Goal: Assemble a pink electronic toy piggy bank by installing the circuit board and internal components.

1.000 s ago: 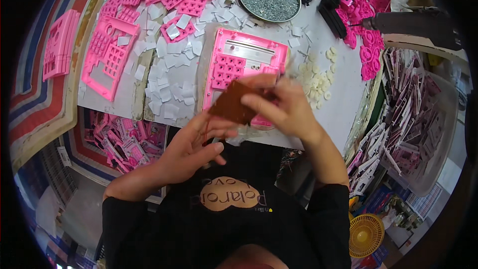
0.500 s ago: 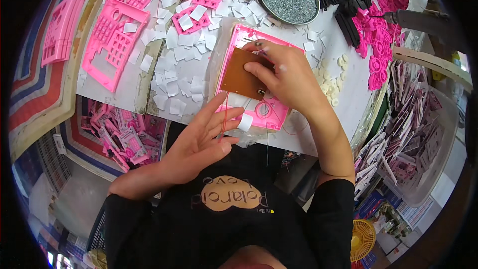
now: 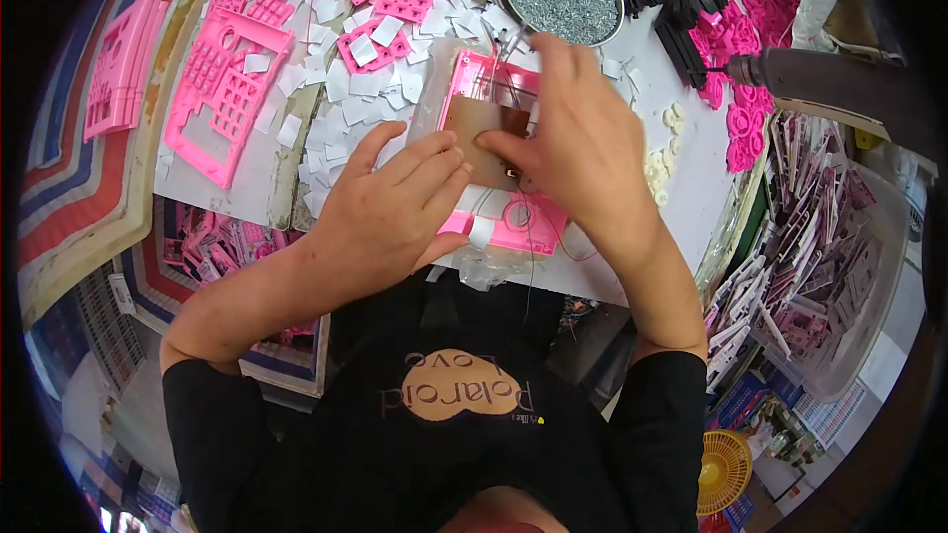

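Observation:
A pink plastic casing [image 3: 538,230] lies before me on a clear plastic bag, with a brown circuit board [image 3: 481,176] in its middle. Thin wires [image 3: 497,74] run out beyond the board's far edge, and others trail over the casing's near end. My right hand [image 3: 588,143] reaches over from the right, its thumb resting on the board. Its other fingers are raised apart from the thumb and blurred. My left hand [image 3: 390,207] is open at the casing's left side, fingers stretched toward the board. Its thumb points at a small white square [image 3: 481,232] on the near edge.
White paper squares [image 3: 336,153] and pink panels [image 3: 367,47] spread left and behind. A round dish of screws [image 3: 563,0] stands at the back. A dark power screwdriver [image 3: 780,74] juts in over pink parts [image 3: 748,138]. Cream-coloured pieces [image 3: 660,168] lie right; pink casings [image 3: 227,99] left.
My left hand has moved up and forward to the casing's left side. My right hand's fingers have lifted while its thumb stays on the board, which lies flatter and slightly nearer.

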Demonstrator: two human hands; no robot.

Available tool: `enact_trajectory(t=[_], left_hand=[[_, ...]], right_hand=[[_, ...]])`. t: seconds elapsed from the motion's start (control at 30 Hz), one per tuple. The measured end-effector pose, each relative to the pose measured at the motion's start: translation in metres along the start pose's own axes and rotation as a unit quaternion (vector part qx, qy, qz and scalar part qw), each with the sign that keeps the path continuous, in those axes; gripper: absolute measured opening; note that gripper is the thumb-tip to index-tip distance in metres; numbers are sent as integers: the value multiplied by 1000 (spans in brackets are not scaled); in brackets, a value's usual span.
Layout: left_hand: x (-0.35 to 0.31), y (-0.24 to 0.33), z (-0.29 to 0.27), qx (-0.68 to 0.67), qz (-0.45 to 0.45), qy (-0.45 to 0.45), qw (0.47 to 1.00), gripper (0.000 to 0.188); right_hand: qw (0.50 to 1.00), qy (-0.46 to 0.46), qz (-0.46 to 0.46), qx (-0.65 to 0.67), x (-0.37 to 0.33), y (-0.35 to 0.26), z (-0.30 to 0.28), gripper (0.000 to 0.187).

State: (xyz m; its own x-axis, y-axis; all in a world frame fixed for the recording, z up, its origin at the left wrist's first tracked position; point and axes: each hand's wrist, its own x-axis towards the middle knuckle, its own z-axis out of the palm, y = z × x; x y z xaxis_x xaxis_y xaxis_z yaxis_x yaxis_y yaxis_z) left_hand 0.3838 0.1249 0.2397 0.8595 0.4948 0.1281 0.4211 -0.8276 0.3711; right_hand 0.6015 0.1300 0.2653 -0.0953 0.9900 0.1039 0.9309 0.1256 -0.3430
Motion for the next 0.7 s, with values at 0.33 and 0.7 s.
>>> enact_trajectory(t=[0.33,0.7], left_hand=[[3,-5,-1,-9,15,-25,1000,63],[118,-79,-38,-145,-9,66,987,15]], right_hand=[[987,-68,-146,1,-66,-9,23,60],[985,-84,-141,-45,-56,-18,14,63]])
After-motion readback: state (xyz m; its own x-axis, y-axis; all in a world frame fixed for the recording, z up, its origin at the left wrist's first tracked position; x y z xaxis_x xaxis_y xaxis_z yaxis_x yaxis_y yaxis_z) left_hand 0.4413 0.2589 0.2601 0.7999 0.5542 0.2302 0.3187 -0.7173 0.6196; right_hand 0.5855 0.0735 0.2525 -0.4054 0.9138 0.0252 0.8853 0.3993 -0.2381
